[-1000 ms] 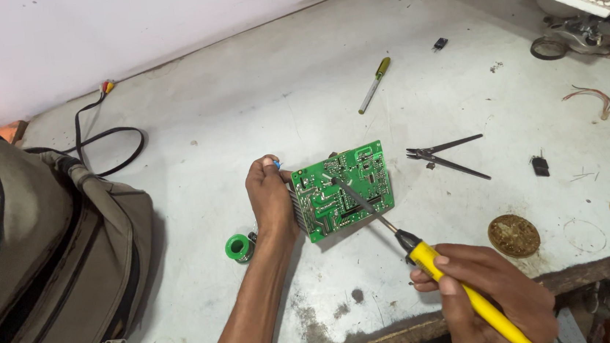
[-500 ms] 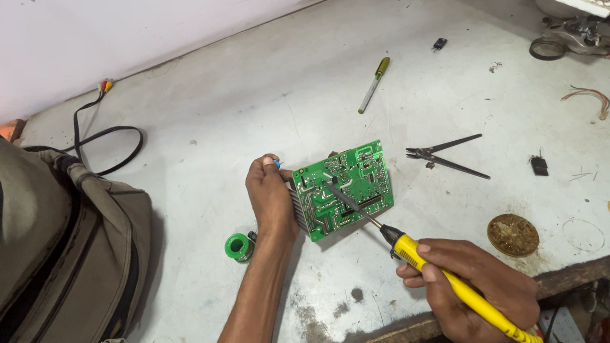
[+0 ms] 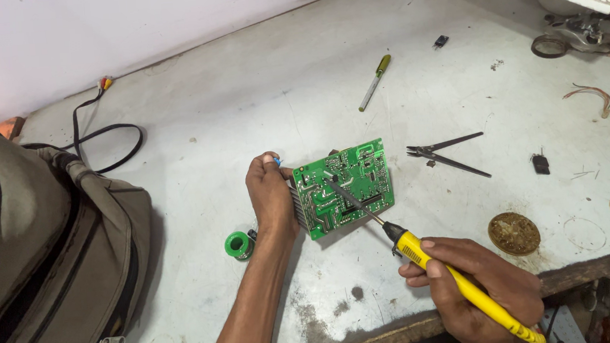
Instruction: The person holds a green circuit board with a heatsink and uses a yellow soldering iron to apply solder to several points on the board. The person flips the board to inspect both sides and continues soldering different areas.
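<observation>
A green circuit board [image 3: 354, 182] stands tilted on the grey workbench [image 3: 254, 95], near its middle. My left hand [image 3: 270, 193] grips the board's left edge and props it up. My right hand [image 3: 477, 289] holds a yellow-handled soldering iron [image 3: 438, 266] like a pen. The iron's metal tip rests on the board's face around its centre.
A green solder spool [image 3: 238, 244] lies just left of my left wrist. Black tweezers [image 3: 447, 153] lie right of the board, a round brown tin [image 3: 514, 232] near the front edge, a screwdriver [image 3: 374, 83] farther back. An olive backpack [image 3: 40, 253] fills the left side, with a black cable [image 3: 107, 137] behind it.
My right hand has shifted slightly left and up with the iron. The tip stays on the board. My left hand and the board have not moved.
</observation>
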